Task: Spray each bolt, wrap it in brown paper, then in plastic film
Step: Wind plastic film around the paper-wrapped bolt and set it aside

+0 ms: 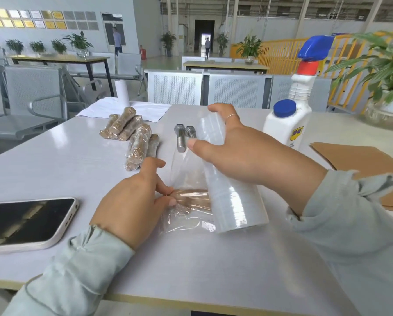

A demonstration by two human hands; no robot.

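Right hand: your right hand (241, 153) grasps the roll of plastic film (227, 179) from above, with the thumb on the near side and the fingers curled over the far side. The roll is tilted, and its lower end is near the table (54, 160).
Left hand: your left hand (134, 201) pinches the left end of the paper-wrapped bolt (191, 198) with the thumb and the fingertips.
Bolt in work: it lies across the table between your two hands, already in brown paper. A loose sheet of film covers it, and this sheet goes up to the roll.
Bare bolts: two steel bolts (183, 137) lie side by side just behind the film sheet, with the heads at the far end. The right one is partly hidden by the roll.
Finished bolts: a group of bundles in paper and film (134, 135) lies to the left of the bare bolts, some touching each other.
Spray bottle: a white bottle with a blue and red trigger head (305, 87) stands at the right. A white bottle with a blue cap (282, 124) stands just in front of it.
Brown paper: a stack of brown sheets (359, 163) lies at the right edge, partly under your right sleeve.
Phone: a smartphone (24, 222) lies face up near your left forearm.
White paper: a white sheet (127, 110) lies at the far side of the table, behind the bundles.
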